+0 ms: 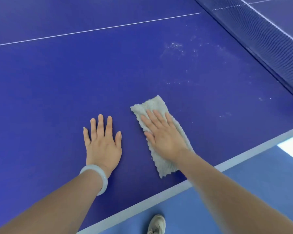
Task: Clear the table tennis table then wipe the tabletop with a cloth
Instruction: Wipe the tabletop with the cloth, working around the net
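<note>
The blue table tennis tabletop (61, 81) fills most of the view. A pale folded fluffy cloth (155, 103) lies flat on it close to the near white edge. My right hand (162, 132) presses down on the cloth with straight fingers. To its left, my left hand (102, 142) rests flat on the bare tabletop, fingers spread, a pale bangle on the wrist. Whitish dusty smears (178, 48) mark the surface beyond the cloth, toward the net.
The dark net (264, 39) runs diagonally across the upper right. A white centre line (95, 29) crosses the far tabletop. The table's white edge (176, 186) runs diagonally below my hands, with blue floor and my light shoe (156, 224) beyond it.
</note>
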